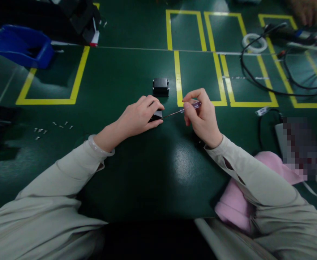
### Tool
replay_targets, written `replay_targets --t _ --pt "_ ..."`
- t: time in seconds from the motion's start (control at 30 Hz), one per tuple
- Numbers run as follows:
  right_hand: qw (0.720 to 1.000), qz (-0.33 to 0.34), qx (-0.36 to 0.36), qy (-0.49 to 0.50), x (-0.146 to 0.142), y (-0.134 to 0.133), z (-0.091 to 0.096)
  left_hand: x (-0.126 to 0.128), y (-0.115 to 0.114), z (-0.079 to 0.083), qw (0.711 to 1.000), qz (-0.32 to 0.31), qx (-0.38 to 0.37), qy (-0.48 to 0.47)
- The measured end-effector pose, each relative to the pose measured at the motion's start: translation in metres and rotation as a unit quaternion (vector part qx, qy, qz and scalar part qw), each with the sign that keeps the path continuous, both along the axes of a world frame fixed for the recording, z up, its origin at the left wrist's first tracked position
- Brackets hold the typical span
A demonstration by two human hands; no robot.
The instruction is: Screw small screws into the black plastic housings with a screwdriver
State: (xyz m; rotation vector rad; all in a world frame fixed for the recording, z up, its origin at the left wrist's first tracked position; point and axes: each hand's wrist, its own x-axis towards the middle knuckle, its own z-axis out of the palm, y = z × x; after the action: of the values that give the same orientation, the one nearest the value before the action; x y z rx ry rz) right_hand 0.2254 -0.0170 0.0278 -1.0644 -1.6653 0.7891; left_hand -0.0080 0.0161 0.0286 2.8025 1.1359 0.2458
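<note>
My left hand is closed over a small black block that rests on the green table, mostly hiding it. My right hand pinches a thin screwdriver with a clear purple handle, its metal tip touching the right side of that block. A second small black block stands alone a little farther back, untouched.
Several small white screws lie scattered at the left. A blue bin sits far left at the back. Yellow tape boxes mark the table. Black cables, a tape roll and another person's hand are at the far right. A pink cloth lies under my right forearm.
</note>
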Motion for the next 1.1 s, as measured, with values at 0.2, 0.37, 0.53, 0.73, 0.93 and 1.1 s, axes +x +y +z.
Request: replay_targets --t 0.2,0.37,0.53,0.73,0.93,1.1 --pt "1.000 -0.004 -0.005 -0.007 -0.0002 0.0002 0.0010 0.0003 0.0003 -0.0003 1.000 -0.002 -0.003 -0.005" --pt "1.000 0.007 0.006 0.009 -0.0003 0.0012 -0.0008 0.0000 0.0001 -0.0003 1.000 -0.003 0.003 -0.001" --pt "1.000 -0.007 -0.001 -0.009 -0.0003 0.0008 -0.0001 0.0002 -0.0001 -0.0002 1.000 -0.003 0.001 0.001" --pt "1.000 0.007 0.008 0.021 -0.0007 0.0010 -0.0022 0.0002 -0.0007 -0.0007 1.000 0.002 0.003 0.004" --pt "1.000 0.001 0.015 0.001 -0.0002 -0.0001 0.0014 -0.0001 -0.0001 -0.0009 1.000 -0.001 0.007 0.005" --pt "1.000 -0.006 0.020 -0.001 -0.0003 -0.0005 -0.0005 -0.0003 0.0002 -0.0017 1.000 -0.003 0.011 0.002"
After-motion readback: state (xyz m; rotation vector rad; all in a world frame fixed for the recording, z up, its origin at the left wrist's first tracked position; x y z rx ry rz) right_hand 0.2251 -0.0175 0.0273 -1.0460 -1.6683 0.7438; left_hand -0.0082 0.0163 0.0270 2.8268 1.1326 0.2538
